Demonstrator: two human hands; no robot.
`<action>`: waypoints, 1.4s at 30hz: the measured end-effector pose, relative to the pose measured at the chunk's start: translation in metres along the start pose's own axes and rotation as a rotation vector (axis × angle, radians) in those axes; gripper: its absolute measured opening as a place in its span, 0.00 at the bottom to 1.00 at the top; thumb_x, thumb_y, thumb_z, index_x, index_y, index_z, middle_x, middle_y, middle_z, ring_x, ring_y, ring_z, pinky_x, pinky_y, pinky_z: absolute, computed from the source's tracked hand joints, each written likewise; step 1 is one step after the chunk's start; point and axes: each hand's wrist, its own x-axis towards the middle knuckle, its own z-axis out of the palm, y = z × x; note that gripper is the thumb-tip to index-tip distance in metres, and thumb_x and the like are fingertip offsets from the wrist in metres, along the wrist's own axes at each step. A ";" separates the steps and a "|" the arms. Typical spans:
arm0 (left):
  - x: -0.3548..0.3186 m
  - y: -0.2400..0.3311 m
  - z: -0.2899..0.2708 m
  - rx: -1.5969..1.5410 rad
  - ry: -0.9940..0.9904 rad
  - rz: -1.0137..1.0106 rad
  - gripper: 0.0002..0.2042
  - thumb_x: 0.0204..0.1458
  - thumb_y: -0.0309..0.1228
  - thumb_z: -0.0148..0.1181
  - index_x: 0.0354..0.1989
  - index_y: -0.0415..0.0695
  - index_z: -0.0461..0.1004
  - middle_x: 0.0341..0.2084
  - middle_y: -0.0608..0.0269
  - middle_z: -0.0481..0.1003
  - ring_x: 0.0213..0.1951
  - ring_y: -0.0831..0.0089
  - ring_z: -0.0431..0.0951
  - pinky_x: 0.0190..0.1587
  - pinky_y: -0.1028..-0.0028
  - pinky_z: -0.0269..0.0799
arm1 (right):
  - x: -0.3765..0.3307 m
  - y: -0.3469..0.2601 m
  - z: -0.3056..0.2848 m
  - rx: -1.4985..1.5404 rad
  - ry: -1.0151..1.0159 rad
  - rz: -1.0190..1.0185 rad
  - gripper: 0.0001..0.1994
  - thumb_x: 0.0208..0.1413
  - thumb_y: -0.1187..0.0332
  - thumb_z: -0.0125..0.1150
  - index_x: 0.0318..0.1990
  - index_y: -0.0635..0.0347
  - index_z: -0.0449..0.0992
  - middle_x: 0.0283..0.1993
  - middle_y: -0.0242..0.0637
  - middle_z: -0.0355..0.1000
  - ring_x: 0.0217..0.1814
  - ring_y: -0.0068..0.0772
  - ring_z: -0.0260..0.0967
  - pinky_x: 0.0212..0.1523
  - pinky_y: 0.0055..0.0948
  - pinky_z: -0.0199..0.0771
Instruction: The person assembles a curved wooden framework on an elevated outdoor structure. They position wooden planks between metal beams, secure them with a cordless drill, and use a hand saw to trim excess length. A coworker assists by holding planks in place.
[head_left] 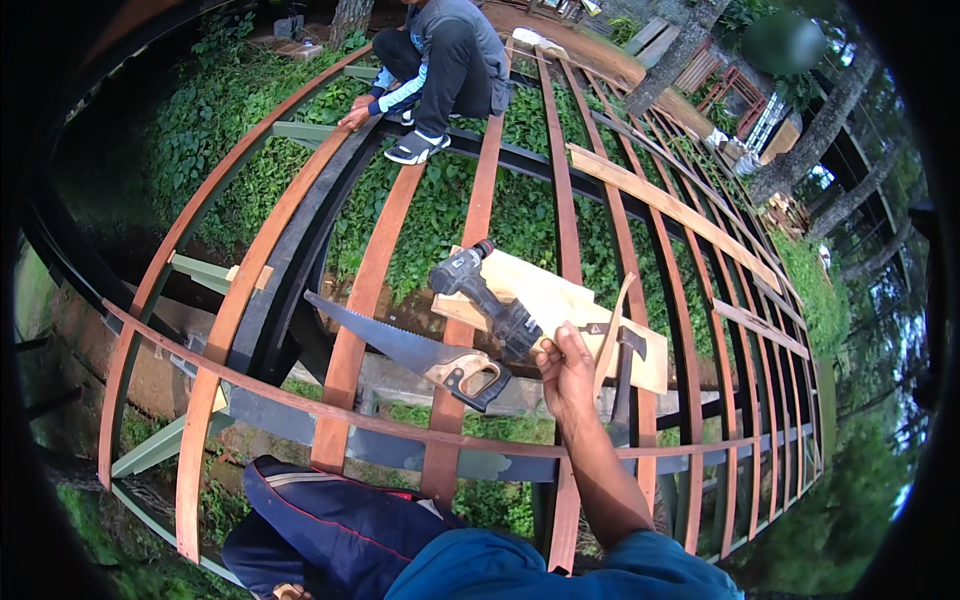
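My right hand [567,372] is raised over a pale board [560,285], its fingers pinched together; whatever they hold, if anything, is too small to make out. Just left of it a black and grey cordless drill [487,305] lies on the board, its battery end closest to my fingers. A handsaw [410,347] with a wooden and black handle rests across the slats, blade pointing left. On the right side of my hand are a thin curved wood strip [613,335] and a dark-headed hatchet-like tool [630,343]. My left hand is out of sight.
Reddish wooden slats [370,290] run over dark beams [300,260], with open gaps and green plants below. A person [440,70] crouches at the far left, hands on a slat. A loose plank [670,210] crosses the slats at right. Tree trunks [680,55] stand beyond.
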 end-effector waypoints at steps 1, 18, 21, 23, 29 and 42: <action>0.007 0.004 0.004 -0.090 -0.001 -0.098 0.05 0.60 0.26 0.62 0.34 0.40 0.73 0.36 0.50 0.79 0.38 0.66 0.80 0.44 0.69 0.77 | 0.034 -0.005 -0.030 -0.052 0.171 -0.069 0.19 0.66 0.67 0.64 0.62 0.56 0.72 0.41 0.26 0.76 0.41 0.19 0.74 0.37 0.21 0.79; 0.048 0.003 0.060 -0.558 -0.274 0.189 0.09 0.59 0.13 0.60 0.41 0.41 0.71 0.47 0.51 0.78 0.52 0.53 0.82 0.55 0.55 0.82 | 0.185 0.028 -0.302 -1.438 0.199 -0.138 0.17 0.64 0.56 0.56 0.37 0.63 0.81 0.33 0.50 0.80 0.34 0.53 0.79 0.36 0.46 0.77; 0.048 -0.007 0.048 -0.583 -0.215 0.067 0.08 0.59 0.15 0.61 0.41 0.41 0.70 0.45 0.50 0.79 0.50 0.53 0.83 0.52 0.57 0.84 | 0.152 0.011 -0.273 -1.620 0.355 -0.326 0.18 0.63 0.60 0.56 0.43 0.70 0.81 0.30 0.47 0.79 0.29 0.46 0.77 0.34 0.41 0.77; 0.050 -0.014 0.039 -0.532 -0.177 0.060 0.10 0.59 0.22 0.64 0.41 0.44 0.67 0.43 0.48 0.78 0.45 0.56 0.85 0.47 0.63 0.86 | 0.125 -0.009 -0.254 -1.598 0.331 -0.402 0.19 0.62 0.62 0.57 0.48 0.71 0.81 0.36 0.55 0.80 0.38 0.52 0.79 0.45 0.47 0.77; 0.080 -0.047 -0.001 -0.371 -0.257 0.116 0.09 0.65 0.28 0.61 0.50 0.44 0.70 0.45 0.58 0.76 0.44 0.71 0.79 0.41 0.76 0.75 | 0.076 -0.071 -0.233 -1.694 0.742 -0.347 0.17 0.61 0.63 0.59 0.53 0.62 0.79 0.52 0.58 0.74 0.55 0.57 0.74 0.57 0.49 0.74; 0.117 -0.029 -0.062 -0.309 0.062 0.285 0.07 0.65 0.29 0.62 0.46 0.44 0.71 0.45 0.52 0.81 0.45 0.66 0.84 0.46 0.72 0.83 | 0.086 -0.052 -0.288 -1.933 0.459 0.240 0.49 0.45 0.62 0.74 0.73 0.67 0.53 0.62 0.74 0.65 0.61 0.76 0.68 0.64 0.56 0.72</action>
